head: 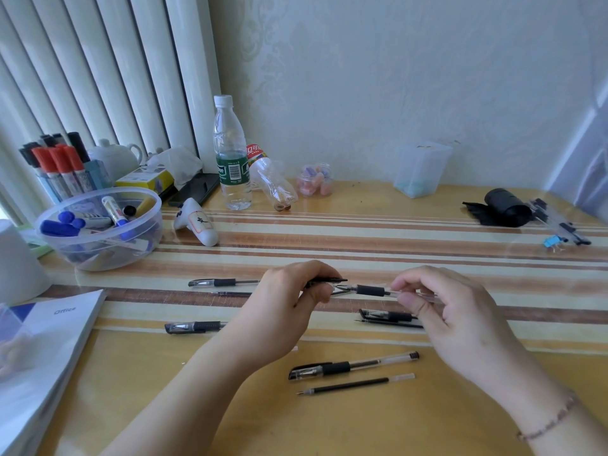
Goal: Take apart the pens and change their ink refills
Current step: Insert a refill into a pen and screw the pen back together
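Observation:
My right hand (437, 304) pinches the clear barrel of a black-gripped gel pen (371, 290), held level above the table. My left hand (289, 291) is shut on its black cap (327, 282), which sits just off the pen's tip. Several other capped pens lie on the table: one at the far left (217, 283) with a loose refill (230, 293) below it, one lower left (194, 327), one under my right hand (385, 314), and one near the front (348, 365) with a spare refill (355, 385) beside it.
A clear tub of markers (98, 228) and a marker holder (62, 166) stand at the left, a stack of booklets (42, 340) at the front left. A water bottle (230, 156), small jars and a clear box (421, 169) line the back. A black roll (506, 207) lies at the right.

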Tool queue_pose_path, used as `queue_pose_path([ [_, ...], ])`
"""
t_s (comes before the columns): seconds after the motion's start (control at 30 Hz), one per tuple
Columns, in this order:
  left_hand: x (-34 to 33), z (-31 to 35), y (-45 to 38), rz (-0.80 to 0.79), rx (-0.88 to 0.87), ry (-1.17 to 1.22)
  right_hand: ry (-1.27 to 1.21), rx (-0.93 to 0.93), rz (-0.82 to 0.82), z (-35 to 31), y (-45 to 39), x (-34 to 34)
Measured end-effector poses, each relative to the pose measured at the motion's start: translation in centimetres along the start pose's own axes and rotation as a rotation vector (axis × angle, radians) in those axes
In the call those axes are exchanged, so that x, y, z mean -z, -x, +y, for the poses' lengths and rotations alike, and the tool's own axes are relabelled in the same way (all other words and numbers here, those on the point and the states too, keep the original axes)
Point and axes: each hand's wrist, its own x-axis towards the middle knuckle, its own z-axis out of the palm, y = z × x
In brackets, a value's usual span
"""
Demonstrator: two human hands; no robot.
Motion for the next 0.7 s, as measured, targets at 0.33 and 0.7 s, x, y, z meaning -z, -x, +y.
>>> queue_pose_path([
  [0.33, -1.2, 0.7, 0.7, 0.004, -0.066, 0.061, -0.045, 0.062, 0.000, -0.6, 0.4, -0.5],
  [0.7, -1.8, 0.4, 0.4, -0.034, -0.041, -0.180, 0.058, -0.080, -0.033, 0.6, -0.6, -0.1],
])
